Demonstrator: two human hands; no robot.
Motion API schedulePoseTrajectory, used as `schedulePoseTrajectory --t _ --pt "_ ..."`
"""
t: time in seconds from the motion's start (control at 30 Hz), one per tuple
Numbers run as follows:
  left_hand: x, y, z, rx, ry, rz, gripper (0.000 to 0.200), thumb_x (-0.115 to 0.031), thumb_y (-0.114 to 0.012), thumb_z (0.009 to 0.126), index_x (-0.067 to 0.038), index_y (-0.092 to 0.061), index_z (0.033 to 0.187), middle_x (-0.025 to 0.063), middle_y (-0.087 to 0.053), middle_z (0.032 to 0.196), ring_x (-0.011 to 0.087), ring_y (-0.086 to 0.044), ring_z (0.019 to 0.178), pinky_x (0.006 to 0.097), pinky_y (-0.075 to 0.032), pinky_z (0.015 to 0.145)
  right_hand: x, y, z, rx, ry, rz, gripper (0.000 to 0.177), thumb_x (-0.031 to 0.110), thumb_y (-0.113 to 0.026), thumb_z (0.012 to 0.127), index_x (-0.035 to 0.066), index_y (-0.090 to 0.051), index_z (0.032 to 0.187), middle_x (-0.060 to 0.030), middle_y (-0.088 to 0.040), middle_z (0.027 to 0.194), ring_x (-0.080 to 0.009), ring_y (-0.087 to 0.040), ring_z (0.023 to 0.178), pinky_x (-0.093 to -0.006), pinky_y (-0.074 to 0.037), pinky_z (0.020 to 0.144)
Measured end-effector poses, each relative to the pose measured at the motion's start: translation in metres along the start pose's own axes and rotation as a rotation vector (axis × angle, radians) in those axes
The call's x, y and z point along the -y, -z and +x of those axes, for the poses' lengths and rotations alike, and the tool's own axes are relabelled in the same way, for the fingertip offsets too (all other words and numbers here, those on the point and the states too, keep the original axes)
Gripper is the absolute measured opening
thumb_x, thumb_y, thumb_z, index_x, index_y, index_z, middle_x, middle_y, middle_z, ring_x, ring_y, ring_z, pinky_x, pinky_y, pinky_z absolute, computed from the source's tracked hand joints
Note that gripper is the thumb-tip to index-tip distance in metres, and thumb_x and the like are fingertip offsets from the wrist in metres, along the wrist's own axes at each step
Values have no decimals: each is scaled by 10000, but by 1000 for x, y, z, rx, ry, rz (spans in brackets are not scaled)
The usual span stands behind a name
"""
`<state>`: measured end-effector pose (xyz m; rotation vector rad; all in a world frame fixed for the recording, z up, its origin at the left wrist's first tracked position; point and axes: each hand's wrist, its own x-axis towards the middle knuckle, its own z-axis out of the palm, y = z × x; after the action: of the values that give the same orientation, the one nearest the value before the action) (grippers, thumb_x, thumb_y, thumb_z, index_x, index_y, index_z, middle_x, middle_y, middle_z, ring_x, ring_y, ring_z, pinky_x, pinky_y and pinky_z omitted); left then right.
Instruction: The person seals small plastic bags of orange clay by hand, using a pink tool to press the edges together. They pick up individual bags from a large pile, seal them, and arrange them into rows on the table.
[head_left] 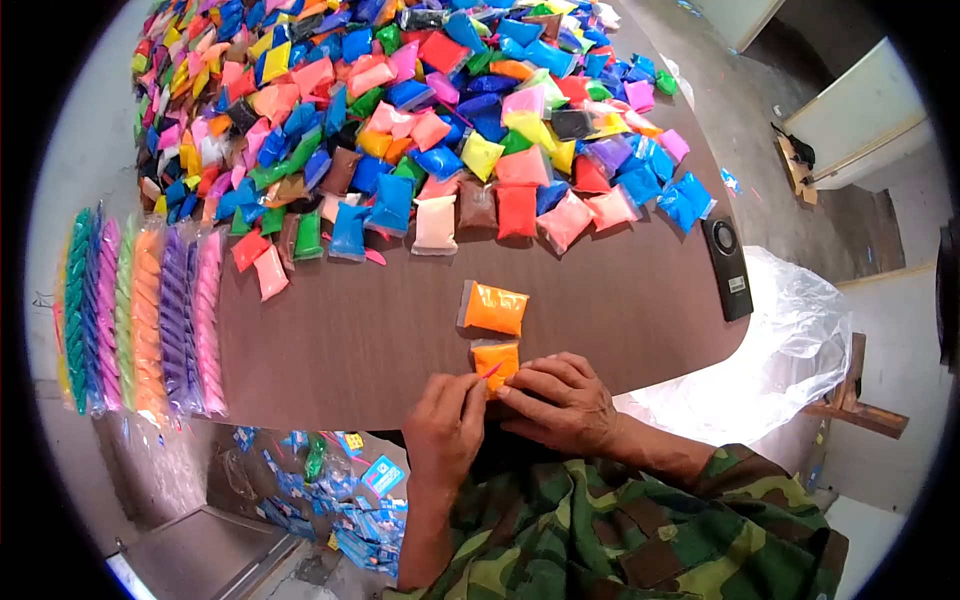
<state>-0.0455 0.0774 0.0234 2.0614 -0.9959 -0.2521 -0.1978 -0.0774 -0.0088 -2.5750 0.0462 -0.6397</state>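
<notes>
My right hand (562,402) is closed at the lower right corner of a small orange clay packet (496,360), fingers curled and pressing its edge. My left hand (446,424) is closed in a pinch at the packet's left side. From its fingertips a thin pink stick (491,371) points up across the orange surface; its lower end is hidden by the fingers. Just beyond lies a second orange packet (496,309), flat on the brown table (350,330), its see-through flap toward the left.
A large heap of colourful packets (480,150) covers the far table. Bagged twisted strands (148,315) line the left edge. A black device (728,270) lies at the right edge, near a see-through plastic sheet (775,350). Blue printed wrappers (365,520) are below the front edge.
</notes>
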Motion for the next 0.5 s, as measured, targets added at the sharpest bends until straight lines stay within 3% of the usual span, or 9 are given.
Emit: schedulePoseTrajectory --t 0.2,0.33,0.43,0.5 --pt "25 7 29 -33 -35 113 84 -34 -793 968 -20 -757 1043 154 -722 972 346 -743 827 397 -588 682 1 -1 1 4 -26 -8 549 293 -900 850 146 -723 1349 -69 -671 1390 -286 -631 1320 -455 -468 1090" --pt "20 23 29 21 65 -45 60 -47 -789 982 4 -787 1013 137 -730 941 201 -714 810 328 -556 657 3 0 3 5 -41 -12 500 291 -904 849 140 -738 1295 -75 -674 1439 -281 -630 1362 -451 -462 1099" --pt "8 23 12 50 -14 -18 71 -31 -806 954 4 -783 1012 128 -722 926 210 -714 796 346 -554 664 2 -3 2 -2 -34 11 435 275 -900 855 132 -753 1238 -66 -700 1425 -257 -658 1341 -448 -470 1097" --pt "1 12 0 31 -28 4 86 -34 -814 937 -22 -780 1016 123 -701 919 276 -723 776 384 -568 673 -1 -4 1 -9 1 29 383 258 -894 863 128 -762 1198 -54 -724 1392 -240 -682 1309 -447 -476 1096"
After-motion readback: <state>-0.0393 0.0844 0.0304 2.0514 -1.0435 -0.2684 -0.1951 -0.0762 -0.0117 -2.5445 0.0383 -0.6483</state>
